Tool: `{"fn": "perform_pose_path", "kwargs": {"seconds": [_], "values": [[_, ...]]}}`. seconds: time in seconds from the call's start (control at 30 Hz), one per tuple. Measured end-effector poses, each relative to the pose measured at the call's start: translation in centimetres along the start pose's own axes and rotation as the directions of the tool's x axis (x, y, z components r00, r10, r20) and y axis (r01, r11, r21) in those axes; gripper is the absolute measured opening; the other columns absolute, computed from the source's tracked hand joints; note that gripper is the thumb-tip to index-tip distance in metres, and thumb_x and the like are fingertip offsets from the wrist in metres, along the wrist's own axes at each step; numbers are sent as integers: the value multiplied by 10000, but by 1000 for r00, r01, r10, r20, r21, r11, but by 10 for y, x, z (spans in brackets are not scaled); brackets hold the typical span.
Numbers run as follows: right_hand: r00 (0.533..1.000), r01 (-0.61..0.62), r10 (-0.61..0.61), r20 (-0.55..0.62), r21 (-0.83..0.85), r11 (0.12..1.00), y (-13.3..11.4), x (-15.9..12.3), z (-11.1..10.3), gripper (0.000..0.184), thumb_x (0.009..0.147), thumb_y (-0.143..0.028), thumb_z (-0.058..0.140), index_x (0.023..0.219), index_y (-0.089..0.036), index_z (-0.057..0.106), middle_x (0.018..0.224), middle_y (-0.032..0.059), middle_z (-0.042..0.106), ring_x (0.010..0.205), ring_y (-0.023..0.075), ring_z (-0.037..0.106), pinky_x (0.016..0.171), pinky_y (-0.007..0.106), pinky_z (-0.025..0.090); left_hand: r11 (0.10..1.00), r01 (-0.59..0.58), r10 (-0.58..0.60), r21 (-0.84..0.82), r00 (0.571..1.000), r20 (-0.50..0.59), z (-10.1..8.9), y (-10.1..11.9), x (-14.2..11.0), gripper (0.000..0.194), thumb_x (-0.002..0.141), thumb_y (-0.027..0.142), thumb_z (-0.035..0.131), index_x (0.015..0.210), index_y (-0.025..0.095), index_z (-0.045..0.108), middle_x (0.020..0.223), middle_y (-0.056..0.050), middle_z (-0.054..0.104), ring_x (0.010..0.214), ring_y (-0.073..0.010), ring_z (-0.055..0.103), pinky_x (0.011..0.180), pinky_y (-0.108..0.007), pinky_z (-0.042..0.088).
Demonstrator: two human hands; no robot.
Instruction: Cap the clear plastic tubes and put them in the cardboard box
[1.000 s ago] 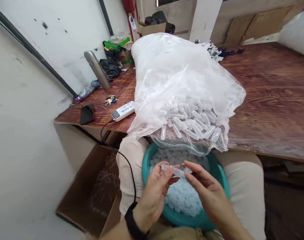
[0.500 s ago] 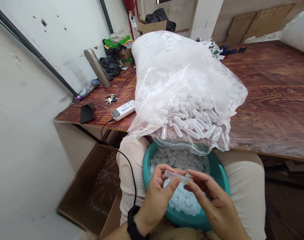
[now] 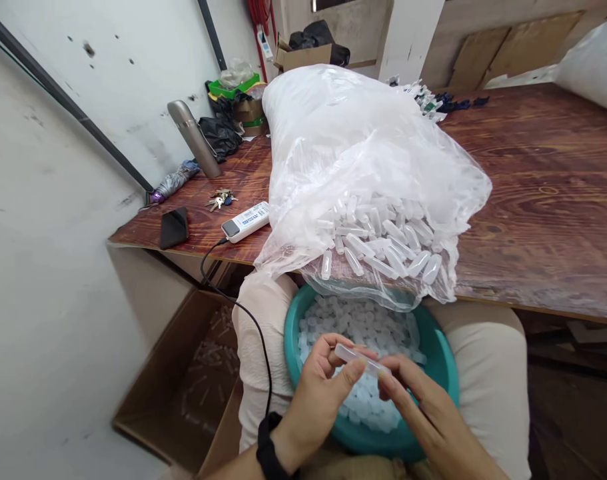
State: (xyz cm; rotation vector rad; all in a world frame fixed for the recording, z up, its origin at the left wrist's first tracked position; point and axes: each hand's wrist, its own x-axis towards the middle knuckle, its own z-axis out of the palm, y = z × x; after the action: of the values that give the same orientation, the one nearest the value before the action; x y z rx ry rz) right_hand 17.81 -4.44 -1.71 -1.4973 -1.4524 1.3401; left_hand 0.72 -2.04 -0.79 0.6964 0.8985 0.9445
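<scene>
A small translucent plastic tube [image 3: 349, 354] is held slantwise over the teal basin [image 3: 448, 380]. My left hand [image 3: 313, 397] pinches its left and middle part between thumb and fingers. At the tube's lower right end, my right hand [image 3: 426, 407] has its thumb and fingers closed on it. Beneath both hands, many small translucent white plastic pieces [image 3: 356, 317] fill the basin, which sits between my legs. On the table edge ahead, similar tubes [image 3: 383, 240] spill from the mouth of a large clear plastic bag [image 3: 333, 113].
The wooden table [image 3: 543, 200] carries a phone [image 3: 174, 227], keys [image 3: 221, 199], a white power bank [image 3: 246, 221] and a steel flask [image 3: 196, 139]. A black cable [image 3: 248, 313] hangs from the power bank down past my left leg. At floor level, a cardboard box [image 3: 153, 393] holds scattered tubes.
Both hands and the tube have shifted slightly right and down. My right fingers have closed in further around the tube's right end.
</scene>
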Motion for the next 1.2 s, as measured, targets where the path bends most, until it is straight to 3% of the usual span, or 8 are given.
{"fn": "perform_pose_path", "kwargs": {"seconds": [0.2,0.27,0.33,0.43,0.53,0.63,0.9,1.2], "values": [[949,-210,119,294,301,930,11,10,2,620,966,-739,206,737,-237,489,585,-10,541,548,175,541,598,310,474,998,8,-10,68,1000,27,3,4,17,410,800,462,781,993,198,535,1026,-113,763,1072,-236,684,999,-367,466],[949,-158,102,299,170,973,15,16,-1,624,999,-679,155,789,-227,530,659,19,593,622,197,592,640,328,492,972,54,-69,230,996,59,4,7,34,420,875,521,644,1102,194,510,1021,-110,739,1033,-235,694,948,-367,498],[962,-31,71,262,-153,988,18,21,-4,507,1017,-584,287,896,-213,609,831,72,670,793,246,654,759,382,514,868,93,-150,488,985,80,8,8,57,415,954,504,449,1211,179,475,962,-98,714,959,-237,706,870,-374,530],[960,164,-1,280,-560,812,22,27,-1,264,906,-301,585,1132,-183,656,1187,159,670,1094,335,645,952,472,492,676,75,-218,733,971,101,20,2,95,392,901,432,513,1163,146,565,966,-128,706,970,-303,688,866,-427,520],[934,242,0,358,-632,736,24,30,10,389,830,-90,567,1206,-140,654,1283,197,653,1155,333,647,977,442,514,513,12,-228,858,966,123,42,-10,125,423,758,447,714,1049,144,661,1160,-195,694,1158,-410,594,1002,-489,435],[934,237,15,358,-648,723,25,31,22,443,821,-22,501,1228,-110,653,1243,214,688,1090,332,693,927,432,554,353,-18,-254,936,960,114,62,-23,143,377,752,451,723,985,155,709,1205,-218,697,1180,-456,570,1006,-521,416],[946,195,61,319,-709,678,32,35,32,605,774,76,441,1321,-107,626,1300,239,669,1085,349,705,877,420,573,124,-76,-263,989,959,107,64,-31,153,293,813,443,644,947,200,739,1119,-150,746,1069,-381,651,903,-440,488],[889,267,48,455,-600,754,28,31,12,619,720,32,513,1283,-179,659,1308,136,687,1193,263,658,1029,346,492,98,-261,-184,960,944,275,39,-17,135,218,848,271,657,1043,194,717,1153,-143,726,1096,-365,650,950,-448,479]]}}
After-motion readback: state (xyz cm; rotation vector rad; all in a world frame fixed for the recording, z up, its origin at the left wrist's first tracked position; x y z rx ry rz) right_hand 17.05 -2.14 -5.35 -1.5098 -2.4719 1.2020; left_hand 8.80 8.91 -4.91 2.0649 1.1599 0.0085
